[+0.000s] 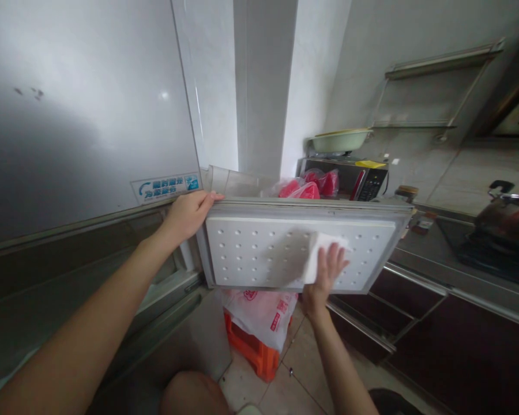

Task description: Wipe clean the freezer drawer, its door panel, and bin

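A refrigerator's middle-compartment door (259, 251) stands swung open, its white dimpled inner panel facing me. At the hinge end, my left hand (190, 214) grips the door's top edge, the thumb side along the rim. My right hand (326, 271) presses a white cloth (315, 256) flat against the right half of the panel, fingers somewhat spread. Motion blurs this hand and the cloth, so I cannot tell whether the cloth is fabric or paper. The open compartment (155, 282) lies below my left forearm.
An orange stool (263, 360) with a plastic bag (263, 311) stands below the door. Behind the door are red items in clear plastic (328, 181), a microwave (372, 184) and a green basin (341, 141). At right, a pot (508, 222) sits over dark cabinets (471, 340).
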`<state>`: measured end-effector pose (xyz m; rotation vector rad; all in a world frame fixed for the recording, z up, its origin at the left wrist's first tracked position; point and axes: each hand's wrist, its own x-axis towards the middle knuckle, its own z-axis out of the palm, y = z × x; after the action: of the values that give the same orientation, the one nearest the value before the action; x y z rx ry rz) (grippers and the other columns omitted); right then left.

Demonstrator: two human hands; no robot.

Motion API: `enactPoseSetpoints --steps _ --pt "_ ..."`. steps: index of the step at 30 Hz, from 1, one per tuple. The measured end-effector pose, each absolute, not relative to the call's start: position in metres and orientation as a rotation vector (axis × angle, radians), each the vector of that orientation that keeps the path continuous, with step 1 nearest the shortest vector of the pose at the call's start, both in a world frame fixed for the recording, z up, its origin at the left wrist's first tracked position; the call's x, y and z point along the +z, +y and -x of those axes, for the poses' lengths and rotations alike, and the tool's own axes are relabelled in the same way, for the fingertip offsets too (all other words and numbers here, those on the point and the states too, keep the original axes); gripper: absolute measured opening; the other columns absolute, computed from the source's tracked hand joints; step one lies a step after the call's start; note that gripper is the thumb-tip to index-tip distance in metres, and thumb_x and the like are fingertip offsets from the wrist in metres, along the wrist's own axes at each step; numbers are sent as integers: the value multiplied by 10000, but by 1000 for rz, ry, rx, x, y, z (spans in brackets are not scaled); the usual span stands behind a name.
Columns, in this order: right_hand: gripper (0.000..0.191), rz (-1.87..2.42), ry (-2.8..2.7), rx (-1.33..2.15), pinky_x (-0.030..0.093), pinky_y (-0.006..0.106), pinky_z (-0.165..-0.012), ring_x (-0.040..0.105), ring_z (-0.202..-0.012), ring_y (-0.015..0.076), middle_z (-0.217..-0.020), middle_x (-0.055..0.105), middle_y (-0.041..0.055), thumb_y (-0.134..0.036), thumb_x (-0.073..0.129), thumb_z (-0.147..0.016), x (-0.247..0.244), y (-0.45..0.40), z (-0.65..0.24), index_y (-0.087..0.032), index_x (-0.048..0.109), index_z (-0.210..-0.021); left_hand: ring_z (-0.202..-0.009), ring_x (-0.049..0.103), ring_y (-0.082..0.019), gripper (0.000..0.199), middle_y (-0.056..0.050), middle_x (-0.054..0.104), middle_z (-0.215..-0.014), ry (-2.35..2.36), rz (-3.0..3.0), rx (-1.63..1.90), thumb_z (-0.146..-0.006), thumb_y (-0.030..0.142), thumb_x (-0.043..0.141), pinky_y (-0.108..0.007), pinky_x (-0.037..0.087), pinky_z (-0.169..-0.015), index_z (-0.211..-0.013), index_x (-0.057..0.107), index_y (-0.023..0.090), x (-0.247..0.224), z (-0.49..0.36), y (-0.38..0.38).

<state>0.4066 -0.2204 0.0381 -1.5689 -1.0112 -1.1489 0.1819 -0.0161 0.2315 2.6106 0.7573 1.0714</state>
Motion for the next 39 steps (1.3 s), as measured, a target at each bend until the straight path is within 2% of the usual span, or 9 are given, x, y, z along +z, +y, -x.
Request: enactPoseSetpoints --steps 3,8,13,16,22,25,30,34,39 --pt "728 1585 -1282 -1103 84 719 -1125 55 -1505 301 -1643 61 15 -41 286 -912 37 -177 -350 -367 132 -1544 -1135 633 -232 494 -97 718 -1189 732 -2611 1083 -956 389 316 -324 441 -1003 -1107 719 147 231 -182 -16" --pt "570 1466 -1819 -1100 58 661 -1166 71 -1509 277 -1595 282 35 -201 388 -985 51 -120 -291 -308 255 -1529 -1132 640 -234 475 -119 724 -1168 691 -2594 1122 -968 345 326 -330 442 -1007 -1101 720 116 230 -184 -16" --pt "491 1368 -2270 -1026 236 651 -1133 193 -1486 278 -1566 342 85 -196 396 -986 65 -106 -286 -205 377 -1477 -1124 648 -228 427 -108 728 -1163 706 -2581 1138 -977 307 351 -320 455 -995 -1090 723 129 228 -185 -17" --pt "500 1367 -2344 -1006 230 663 -1126 216 -1479 281 -1548 374 101 -181 415 -971 67 -126 -307 -193 387 -1470 -1127 650 -220 409 -102 731 -1157 684 -2572 1141 -981 290 361 -311 458 -992 -1084 724 132 228 -185 -18" --pt "585 1602 -1943 -1087 -5 672 -1152 113 -1505 255 -1588 294 40 -190 367 -976 57 -214 -384 -326 233 -1529 -1142 642 -216 407 -92 731 -1160 674 -2580 1144 -984 286 358 -308 448 -1003 -1071 727 137 228 -185 -18" --pt "631 1649 -1607 -1100 55 671 -1154 114 -1503 285 -1626 179 10 -195 387 -953 44 -261 -430 -366 205 -1532 -1134 643 -233 421 -100 728 -1163 687 -2579 1151 -980 300 354 -326 453 -994 -1079 727 133 227 -184 -17" --pt "624 1658 -1074 -1129 252 595 -1148 227 -1477 283 -1603 267 75 -169 400 -931 22 -316 -504 -319 276 -1524 -1116 644 -243 457 -108 728 -1158 688 -2582 1146 -972 343 342 -326 458 -981 -1091 728 131 227 -183 -17" --pt "607 1635 -705 -1076 199 574 -1178 238 -1473 288 -1577 297 164 -219 394 -938 11 -327 -535 -164 272 -1530 -1100 645 -262 489 -127 727 -1148 711 -2586 1153 -965 356 331 -345 462 -963 -1100 727 104 228 -184 -19" --pt "609 1595 -639 -952 185 585 -1175 224 -1477 292 -1598 251 147 -277 384 -962 -7 -298 -488 -188 225 -1543 -1094 647 -237 460 -96 734 -1145 732 -2590 1162 -965 365 344 -324 461 -959 -1085 734 152 227 -184 -18"
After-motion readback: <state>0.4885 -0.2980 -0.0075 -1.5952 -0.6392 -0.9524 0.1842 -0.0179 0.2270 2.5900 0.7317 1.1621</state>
